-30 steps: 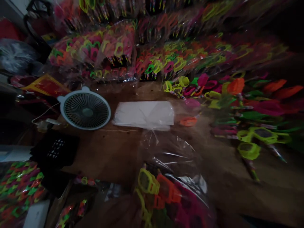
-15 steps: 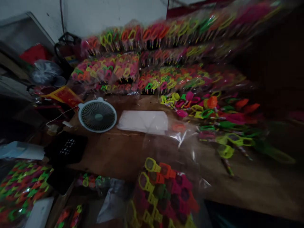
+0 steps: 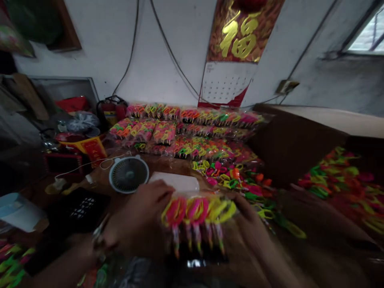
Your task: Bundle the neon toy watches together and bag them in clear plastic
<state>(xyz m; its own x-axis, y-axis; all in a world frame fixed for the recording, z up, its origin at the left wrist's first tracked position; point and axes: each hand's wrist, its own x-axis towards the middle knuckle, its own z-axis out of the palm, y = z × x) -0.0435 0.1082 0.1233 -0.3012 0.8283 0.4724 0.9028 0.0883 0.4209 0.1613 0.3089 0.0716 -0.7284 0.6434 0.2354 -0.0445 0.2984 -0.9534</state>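
Observation:
A clear plastic bag of neon toy watches [image 3: 196, 210] hangs upright in front of me, above the wooden table. Pink and yellow loops fill its top, and striped, stick-like ends point down over a dark bottom. My left hand [image 3: 150, 204], with a bracelet at the wrist, is closed on the bag's upper left side. At the upper right side, my right hand [image 3: 244, 210] is closed on the same bag. Motion smears both hands somewhat. Behind the bag lies a stack of white sheets or bags [image 3: 180, 182]. Loose toy watches [image 3: 225, 176] are heaped beyond my right hand.
Packed bags [image 3: 165, 132] are stacked in rows against the wall. A round fan [image 3: 129, 174] sits left of the white stack. Another person's arm [image 3: 324, 208] reaches in from the right, near a large pile of loose watches [image 3: 336, 176]. A black bag [image 3: 81, 208] lies at left.
The view has tilted up, bringing the wall and calendar in. Both my hands have come into view, holding up a filled bag; earlier a filled bag lay low at the front with no hands visible.

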